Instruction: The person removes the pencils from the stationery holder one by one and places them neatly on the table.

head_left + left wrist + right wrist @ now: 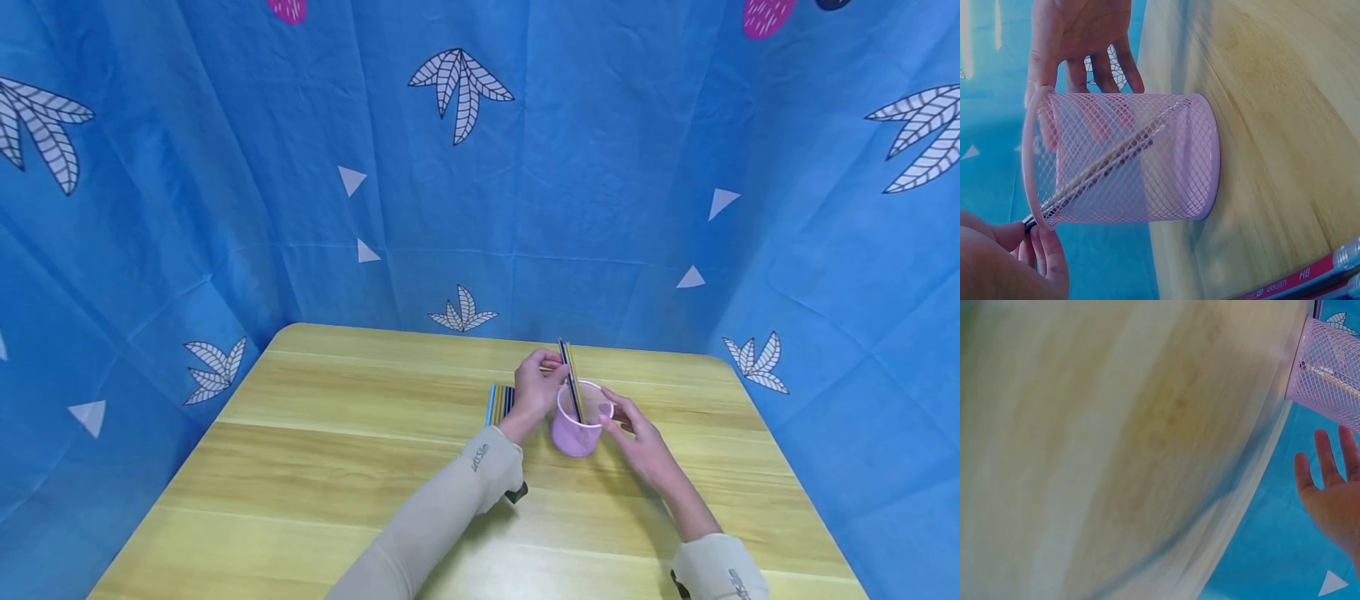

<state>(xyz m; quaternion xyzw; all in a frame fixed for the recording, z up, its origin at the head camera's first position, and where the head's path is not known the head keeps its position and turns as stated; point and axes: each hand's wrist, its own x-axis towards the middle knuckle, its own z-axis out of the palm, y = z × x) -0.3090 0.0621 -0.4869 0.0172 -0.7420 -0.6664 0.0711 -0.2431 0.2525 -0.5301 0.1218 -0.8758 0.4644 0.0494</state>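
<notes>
A pink mesh pen holder (573,439) stands upright on the table. My left hand (534,390) is at the left of its rim and pinches pencils (568,367), one dark and one yellowish. Through the mesh in the left wrist view, the pencils (1110,156) slant down inside the holder. On the other side, my right hand (645,450) rests its fingers at the rim and wall, not curled round it. The right wrist view has its fairly straight fingers (1327,459) beside the holder (1325,369); the thumb is not visible there.
More pencils (499,405) lie side by side on the wooden table (337,467), left of the holder and partly behind the left wrist. Red pencils marked HB (1285,282) show in the left wrist view. A blue patterned curtain (600,208) surrounds the table's back and sides.
</notes>
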